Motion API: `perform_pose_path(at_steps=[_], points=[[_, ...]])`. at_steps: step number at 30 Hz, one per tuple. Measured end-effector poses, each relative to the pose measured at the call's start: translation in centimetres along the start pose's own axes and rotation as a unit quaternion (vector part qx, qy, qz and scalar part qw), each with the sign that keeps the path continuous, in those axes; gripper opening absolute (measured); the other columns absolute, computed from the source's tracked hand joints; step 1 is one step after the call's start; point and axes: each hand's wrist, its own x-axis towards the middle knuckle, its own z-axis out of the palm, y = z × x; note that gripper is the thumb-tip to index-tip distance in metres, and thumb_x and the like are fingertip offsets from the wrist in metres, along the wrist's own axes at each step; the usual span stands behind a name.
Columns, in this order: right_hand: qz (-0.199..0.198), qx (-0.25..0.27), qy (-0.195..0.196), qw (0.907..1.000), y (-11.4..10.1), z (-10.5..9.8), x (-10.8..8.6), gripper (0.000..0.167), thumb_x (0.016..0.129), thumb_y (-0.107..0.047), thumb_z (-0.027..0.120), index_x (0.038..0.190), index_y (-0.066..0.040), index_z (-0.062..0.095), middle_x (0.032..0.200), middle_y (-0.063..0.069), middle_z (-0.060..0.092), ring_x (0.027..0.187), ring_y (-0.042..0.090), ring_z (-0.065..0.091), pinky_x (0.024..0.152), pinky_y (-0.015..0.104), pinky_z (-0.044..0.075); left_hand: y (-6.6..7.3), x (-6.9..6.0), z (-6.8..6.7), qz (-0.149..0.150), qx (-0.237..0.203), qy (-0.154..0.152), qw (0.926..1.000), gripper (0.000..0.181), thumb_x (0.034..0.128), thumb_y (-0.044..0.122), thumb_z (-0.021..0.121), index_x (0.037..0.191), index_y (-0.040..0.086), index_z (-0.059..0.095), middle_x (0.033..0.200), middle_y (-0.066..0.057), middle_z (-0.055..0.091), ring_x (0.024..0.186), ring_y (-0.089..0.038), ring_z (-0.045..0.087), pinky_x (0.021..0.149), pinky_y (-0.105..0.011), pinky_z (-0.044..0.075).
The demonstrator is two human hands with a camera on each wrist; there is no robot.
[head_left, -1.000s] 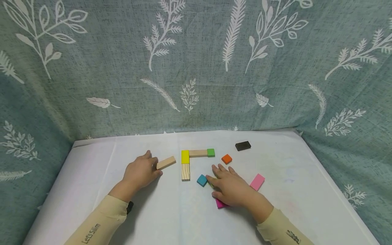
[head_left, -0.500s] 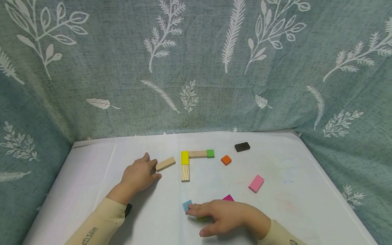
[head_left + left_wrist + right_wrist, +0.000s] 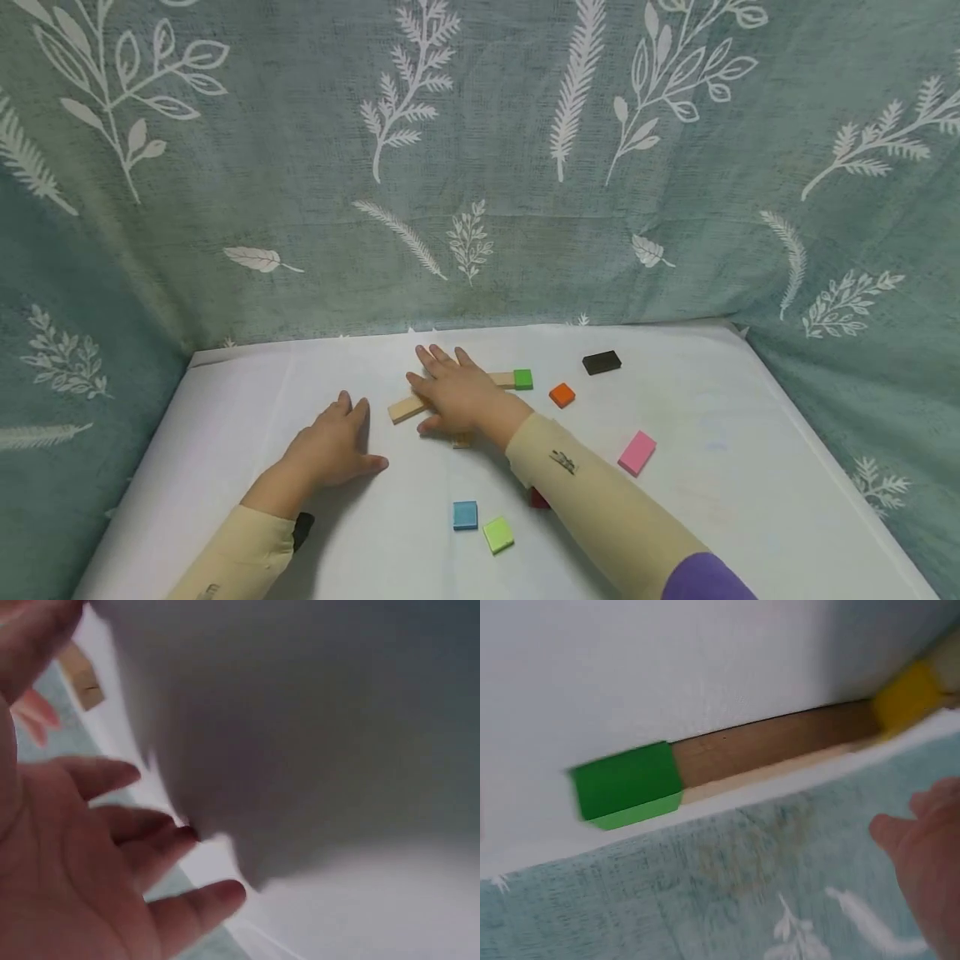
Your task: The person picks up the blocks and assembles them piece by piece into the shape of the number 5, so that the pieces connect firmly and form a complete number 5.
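Observation:
My left hand [image 3: 326, 446] rests low over the white table at left, fingers spread and thumb out, holding nothing. To its right lies a loose plain wooden block [image 3: 405, 409], whose right end is hidden by my right hand [image 3: 461, 392]. That right hand hovers palm down with fingers spread, covering the corner of a block layout. Of the layout, a green block [image 3: 522, 380], part of a plain wooden bar [image 3: 502, 381] and the end of a wood-grain block [image 3: 461, 441] show. The yellow corner block [image 3: 907, 697] appears only in the right wrist view.
Blue [image 3: 465, 515] and lime green [image 3: 498, 534] blocks lie at front centre. A dark red block [image 3: 539, 498] is partly under the right forearm. Orange [image 3: 562, 395], black [image 3: 602, 362] and pink [image 3: 637, 452] blocks lie at right. A leaf-patterned curtain [image 3: 480, 167] borders the table.
My right hand shifted the blue and lime blocks toward the front, left them, then moved up over the layout's corner. My left hand drew back slightly from the loose wooden block.

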Motion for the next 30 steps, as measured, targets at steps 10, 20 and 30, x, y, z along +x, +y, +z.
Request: perform_pose_path(at_steps=[10,20,30], points=[[-0.051,-0.03,-0.015,0.9982,0.9,1.0,2.2,0.064,0.101,-0.061,0.042,0.156,-0.031,0.038,0.17,-0.007,0.011,0.158,0.017,0.008,0.127,0.052,0.013,-0.1,-0.4,0.6,0.022,-0.01,-0.007,0.9997,0.104,0.0814,0.056,0.078,0.152,-0.007,0.036,0.159,-0.039,0.02,0.147,-0.056,0.022,0.101,-0.079,0.032],[-0.072,0.015,0.072,0.9947,1.3,0.6,-1.6,0.051,0.103,-0.051,0.051,0.145,-0.024,0.056,0.17,-0.006,0.013,0.158,0.016,0.011,0.127,0.048,0.012,0.7,0.2,0.6,0.034,-0.037,0.017,0.9986,0.101,0.0899,0.058,0.068,0.157,-0.005,0.026,0.162,-0.036,0.011,0.15,-0.054,0.017,0.106,-0.078,0.028],[-0.017,0.043,0.079,0.9958,6.2,3.3,-10.0,0.047,0.099,-0.047,0.06,0.138,-0.021,0.063,0.167,0.004,0.025,0.156,0.026,0.022,0.123,0.058,0.02,6.7,4.5,-0.3,0.094,0.015,-0.014,0.9954,0.077,0.1038,0.045,0.051,0.163,0.011,0.016,0.169,-0.021,-0.001,0.156,-0.042,0.006,0.116,-0.073,0.016]])
